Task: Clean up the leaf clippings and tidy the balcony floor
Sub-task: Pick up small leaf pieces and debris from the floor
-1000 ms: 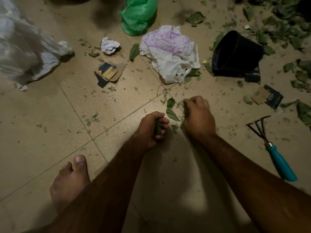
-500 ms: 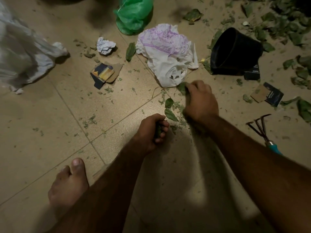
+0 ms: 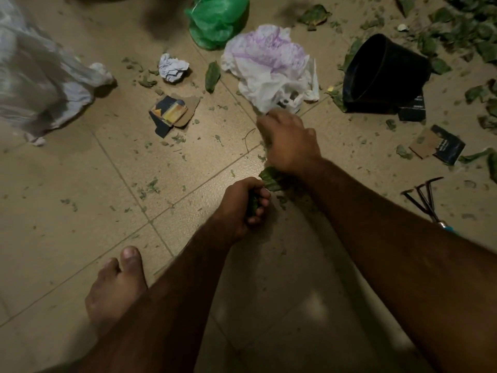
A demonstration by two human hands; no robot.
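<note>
Both hands are mid-gathering: the left hand [image 3: 240, 208] clenches a wad of leaf clippings [image 3: 252, 206] just above the floor [image 3: 80, 184], while the right hand [image 3: 290, 144] curls at the edge of the white bag [image 3: 269, 63], its hold impossible to tell. One loose leaf [image 3: 269, 179] lies flat between them, long axis slanting toward the right wrist, likely needing a pinch next.

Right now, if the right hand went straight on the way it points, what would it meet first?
Most likely the white and purple plastic bag: its lower edge lies just ahead of the knuckles of the right hand, perhaps touching; depth is unclear. The green bag lies farther on.
</note>
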